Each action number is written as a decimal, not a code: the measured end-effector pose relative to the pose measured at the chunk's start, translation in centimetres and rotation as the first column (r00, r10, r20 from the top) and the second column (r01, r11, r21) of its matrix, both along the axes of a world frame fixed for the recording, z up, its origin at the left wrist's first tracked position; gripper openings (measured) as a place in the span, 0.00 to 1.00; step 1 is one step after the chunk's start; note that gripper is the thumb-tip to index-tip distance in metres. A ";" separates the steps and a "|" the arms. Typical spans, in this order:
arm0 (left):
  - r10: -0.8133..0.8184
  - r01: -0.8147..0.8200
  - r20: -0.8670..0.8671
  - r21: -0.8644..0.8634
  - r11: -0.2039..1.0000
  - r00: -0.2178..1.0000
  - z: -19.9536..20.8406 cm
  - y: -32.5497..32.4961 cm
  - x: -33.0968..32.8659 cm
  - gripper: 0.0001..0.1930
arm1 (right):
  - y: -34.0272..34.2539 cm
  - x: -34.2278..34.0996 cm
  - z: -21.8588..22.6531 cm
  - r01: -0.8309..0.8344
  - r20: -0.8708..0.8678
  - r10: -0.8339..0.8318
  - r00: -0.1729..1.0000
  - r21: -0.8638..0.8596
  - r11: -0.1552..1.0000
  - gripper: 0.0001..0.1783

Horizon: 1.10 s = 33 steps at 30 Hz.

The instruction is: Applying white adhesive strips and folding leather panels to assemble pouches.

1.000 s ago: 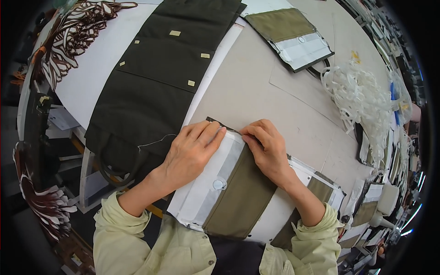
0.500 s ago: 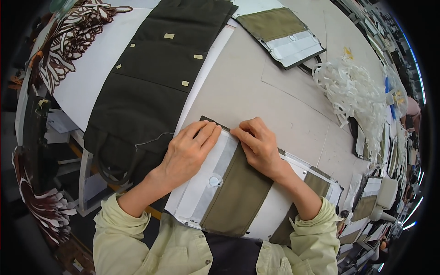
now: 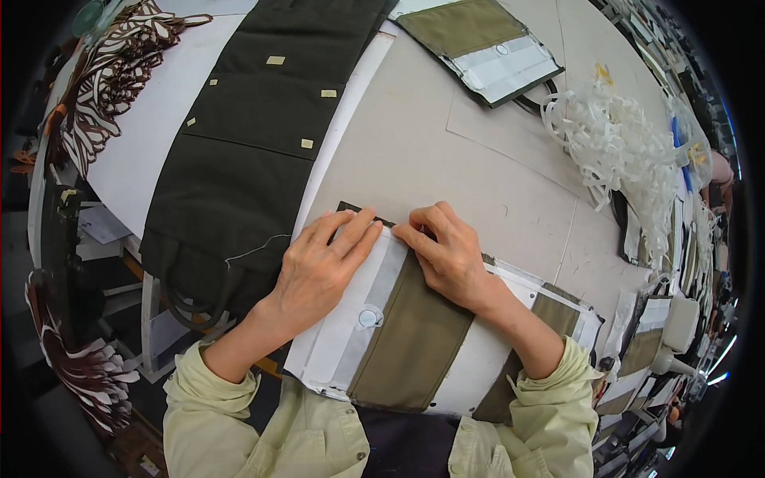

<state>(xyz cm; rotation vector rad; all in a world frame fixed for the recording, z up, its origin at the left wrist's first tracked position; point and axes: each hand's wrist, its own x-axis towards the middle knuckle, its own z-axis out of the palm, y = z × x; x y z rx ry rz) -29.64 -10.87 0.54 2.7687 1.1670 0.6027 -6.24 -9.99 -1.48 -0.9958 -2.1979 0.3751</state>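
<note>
In front of me lies an olive-and-white fabric panel point(image 3: 414, 338) with dark edging and a small round disc point(image 3: 367, 318) on its white strip. My left hand point(image 3: 319, 267) rests at the panel's far left corner, fingers stretched and slightly apart on the dark edge. Close beside it, my right hand point(image 3: 450, 255) is closed in a pinch at the same far edge; its fingertips partly hide what they grip. More white and olive panels point(image 3: 558, 315) lie under my right forearm.
Dark fabric pieces point(image 3: 255, 103) with small pale tabs and a looped handle lie to the left. Another olive-and-white panel point(image 3: 478, 40) is at the back. White strips point(image 3: 610, 151) are heaped at right. Brown-and-white patterned pieces point(image 3: 119, 72) hang at far left.
My left fingers have spread a little along the far edge. The right hand keeps its pinch. The view has shifted slightly.
</note>
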 end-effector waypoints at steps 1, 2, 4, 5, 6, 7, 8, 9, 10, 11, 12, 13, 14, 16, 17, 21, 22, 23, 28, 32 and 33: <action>0.000 0.000 0.000 0.029 1.000 1.000 0.0 0.0 0.0 0.24 | 0.0 0.0 0.0 0.001 -0.002 -0.001 1.000 0.005 1.000 0.21; -0.001 0.001 0.000 0.027 1.000 1.000 -0.1 0.0 0.0 0.24 | 0.1 0.0 -0.1 0.002 -0.002 -0.002 1.000 0.003 1.000 0.21; -0.011 0.011 -0.010 0.022 1.000 1.000 0.0 -0.1 -0.1 0.21 | 0.1 0.0 -0.1 -0.001 -0.004 0.001 1.000 0.002 1.000 0.20; -0.011 0.011 -0.010 0.021 1.000 1.000 0.0 -0.1 -0.1 0.21 | 0.0 -0.1 -0.1 -0.001 -0.004 0.001 1.000 0.002 1.000 0.20; -0.005 0.005 0.011 0.023 1.000 1.000 -0.1 -0.1 -0.1 0.21 | 0.1 0.0 -0.1 0.001 -0.011 -0.001 1.000 -0.001 1.000 0.20; 0.001 -0.002 0.032 0.026 1.000 0.999 -0.3 -0.1 0.0 0.21 | 0.1 0.1 -0.2 0.004 -0.019 -0.004 1.000 -0.003 1.000 0.20; 0.002 -0.003 0.033 0.028 1.000 0.999 -0.6 -0.2 0.0 0.21 | 0.0 0.2 -0.3 0.002 -0.018 -0.002 1.000 0.000 1.000 0.20; 0.023 -0.025 0.077 0.026 0.999 0.997 -0.9 -0.3 -0.3 0.21 | 0.1 0.0 -0.3 0.007 -0.037 -0.008 0.999 -0.024 1.000 0.18; 0.044 -0.048 0.121 0.025 0.999 0.992 -0.9 -0.4 -0.6 0.20 | 0.3 -0.3 -0.2 0.012 -0.055 -0.015 0.998 -0.048 0.999 0.16; 0.056 -0.060 0.121 0.032 0.998 0.991 -0.7 -0.4 -0.8 0.20 | 0.5 -0.5 0.2 -0.001 -0.056 -0.002 0.998 -0.041 0.999 0.16; 0.039 -0.044 0.103 0.046 0.998 0.994 -0.5 -0.4 -0.6 0.20 | 0.6 -0.7 0.9 0.018 -0.042 -0.025 0.999 -0.159 0.987 0.13; 0.024 -0.029 0.086 0.059 0.998 0.996 -0.2 -0.4 -0.5 0.20 | 0.7 -0.8 1.5 0.037 -0.025 -0.046 0.999 -0.275 0.961 0.10; 0.025 -0.031 0.089 0.058 0.998 0.996 -0.1 -0.5 -0.5 0.20 | 1.1 -1.0 1.8 0.028 -0.027 -0.037 0.999 -0.270 0.962 0.10; 0.025 -0.030 0.097 0.053 0.998 0.995 -0.1 -0.4 -0.5 0.20 | 2.3 -1.2 2.2 -0.006 0.114 0.045 0.992 -0.317 0.948 0.06; 0.022 -0.027 0.105 0.044 0.999 0.994 -0.2 -0.5 -0.5 0.20 | 2.7 -1.1 2.0 -0.010 0.116 0.049 0.992 -0.314 0.949 0.06; 0.029 -0.034 0.098 0.047 0.998 0.995 0.1 -0.9 -0.5 0.20 | 3.0 -1.2 1.5 -0.081 0.212 0.115 0.971 -0.162 0.983 0.07; 0.030 -0.035 0.099 0.055 0.998 0.995 0.0 -1.0 -0.5 0.20 | 2.9 -1.4 1.6 -0.071 0.318 0.103 0.943 -0.110 0.991 0.08; 0.030 -0.036 0.100 0.064 0.997 0.994 0.0 -1.0 -0.5 0.20 | 2.8 -1.9 1.6 -0.076 0.321 0.107 0.941 -0.108 0.991 0.08; 0.028 -0.037 0.118 0.069 0.997 0.993 -0.2 -1.0 -0.4 0.19 | 1.9 -3.2 0.7 0.196 0.147 -0.171 0.974 -0.173 0.965 0.07; 0.056 -0.069 0.141 0.084 0.994 0.988 -0.6 -1.3 -0.7 0.20 | 1.8 -3.2 1.8 0.108 0.127 -0.094 0.987 -0.114 0.988 0.06; 0.056 -0.069 0.146 0.089 0.994 0.988 -0.8 -1.3 -0.7 0.20 | 2.2 -3.0 2.1 0.020 0.168 0.001 0.986 -0.121 0.992 0.06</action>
